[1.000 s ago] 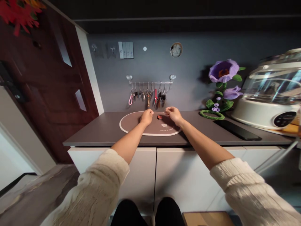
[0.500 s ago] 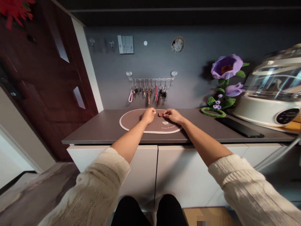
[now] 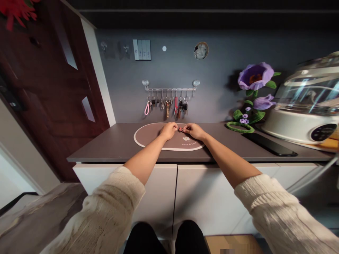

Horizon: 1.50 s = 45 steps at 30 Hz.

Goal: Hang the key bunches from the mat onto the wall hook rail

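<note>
My right hand (image 3: 195,131) pinches a small red keychain-like trinket (image 3: 180,129) just above the brown oval mat (image 3: 148,136). Some metal shows on the trinket, but its exact kind is too small to tell. Close on its left side is my left hand (image 3: 168,131), fingers curled in and thumb against the index finger. Whatever those fingertips hold, if anything, cannot be made out. Behind both hands, several bunches of keys (image 3: 167,106) hang from a clear hook rail (image 3: 171,89) on the grey wall.
A black phone (image 3: 270,144) lies on the dark countertop (image 3: 106,137) to the right. Beyond it stand purple artificial flowers (image 3: 255,76) with a green ring base and a white appliance with a clear top (image 3: 293,123). A dark red door (image 3: 53,88) is at the left.
My left hand has moved slightly right, closer to the red trinket. My right hand stays nearly in place and keeps its pinch. The view has shifted a little.
</note>
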Motion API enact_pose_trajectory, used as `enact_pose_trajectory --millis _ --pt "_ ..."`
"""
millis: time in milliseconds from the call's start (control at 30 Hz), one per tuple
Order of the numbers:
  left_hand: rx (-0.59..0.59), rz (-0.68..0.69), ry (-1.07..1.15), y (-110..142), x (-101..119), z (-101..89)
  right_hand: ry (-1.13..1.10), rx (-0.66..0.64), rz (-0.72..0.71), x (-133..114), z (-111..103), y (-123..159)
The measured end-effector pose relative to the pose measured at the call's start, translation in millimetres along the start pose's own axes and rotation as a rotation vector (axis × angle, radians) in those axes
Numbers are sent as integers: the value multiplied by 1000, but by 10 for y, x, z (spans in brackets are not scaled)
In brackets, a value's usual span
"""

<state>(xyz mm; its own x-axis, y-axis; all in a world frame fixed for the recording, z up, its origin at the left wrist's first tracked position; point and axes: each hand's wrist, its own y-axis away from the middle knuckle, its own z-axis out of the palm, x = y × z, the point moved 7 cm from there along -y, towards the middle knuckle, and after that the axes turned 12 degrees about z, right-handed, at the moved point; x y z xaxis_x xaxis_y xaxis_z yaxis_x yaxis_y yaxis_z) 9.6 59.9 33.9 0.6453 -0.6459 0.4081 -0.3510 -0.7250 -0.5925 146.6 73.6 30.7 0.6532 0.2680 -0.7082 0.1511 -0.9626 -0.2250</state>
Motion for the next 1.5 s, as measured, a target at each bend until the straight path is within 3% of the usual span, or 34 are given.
enact_pose_trajectory --millis 167,533,1033,1300,1500 --pt "2 53 8 -29 -23 41 -50 20 -15 -51 -25 33" --pt "35 122 3 -25 93 -5 -231 -66 -88 -165 1 80" --pt "227 188 202 -59 198 -125 -655 -165 -70 -225 14 132" --pt "288 120 373 -41 242 -162 -688 -122 -109 -220 -15 99" --pt "311 140 383 -47 248 -155 -768 -64 -71 -173 -62 65"
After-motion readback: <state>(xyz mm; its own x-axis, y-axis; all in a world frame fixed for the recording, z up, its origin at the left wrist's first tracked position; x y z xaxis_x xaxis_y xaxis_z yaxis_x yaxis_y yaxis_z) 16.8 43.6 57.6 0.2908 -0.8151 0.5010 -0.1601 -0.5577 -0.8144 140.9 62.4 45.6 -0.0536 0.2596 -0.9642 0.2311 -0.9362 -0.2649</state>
